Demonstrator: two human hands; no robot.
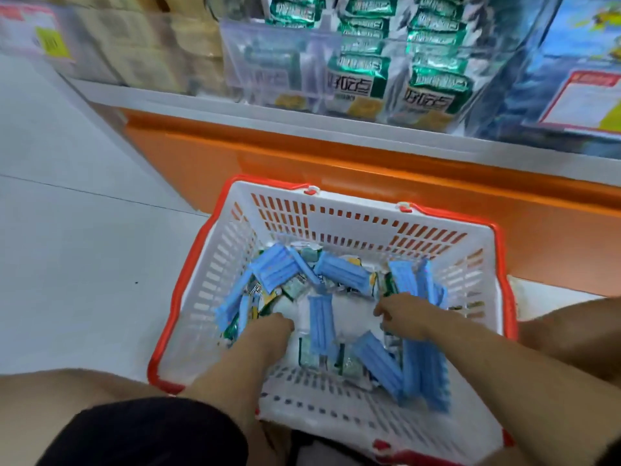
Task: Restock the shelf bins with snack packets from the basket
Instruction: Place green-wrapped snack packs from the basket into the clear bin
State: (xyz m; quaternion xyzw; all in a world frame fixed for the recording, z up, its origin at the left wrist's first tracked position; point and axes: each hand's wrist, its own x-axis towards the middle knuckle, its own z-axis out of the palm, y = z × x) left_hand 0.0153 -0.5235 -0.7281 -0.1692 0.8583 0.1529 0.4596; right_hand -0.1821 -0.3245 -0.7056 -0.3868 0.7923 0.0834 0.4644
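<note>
**Head view.** A white basket (353,227) with a red rim stands on the pale floor (67,230), its far side close to the orange shelf base (336,163). Its bottom holds a loose heap of blue packets (321,322) mixed with green packets (309,356). The blue ones lie thickest along the left wall, the far wall and the near right corner, several propped on edge.

Both hands are down inside the basket. The left hand (272,327) enters over the near left corner, knuckles up. Its fingers are bent downward and held close together, sunk into the heap just left of a lone blue packet at the centre. The tips are hidden, so it cannot be told whether they pinch anything.

The right hand (403,316) enters over the right wall. Its fingers are curled and close together, tips on the packets right of centre, and it cannot be told whether they grip. The hands are near each other but apart, with the central blue packet between them.

Above the shelf base runs a row of clear bins (268,62), blurred. The middle ones are stacked with green-and-white bin packets (363,82). The left bin holds tan packets (151,45). The right bin carries a red-edged label (588,99).

A bare knee (84,388) lies at the basket's near left.
</note>
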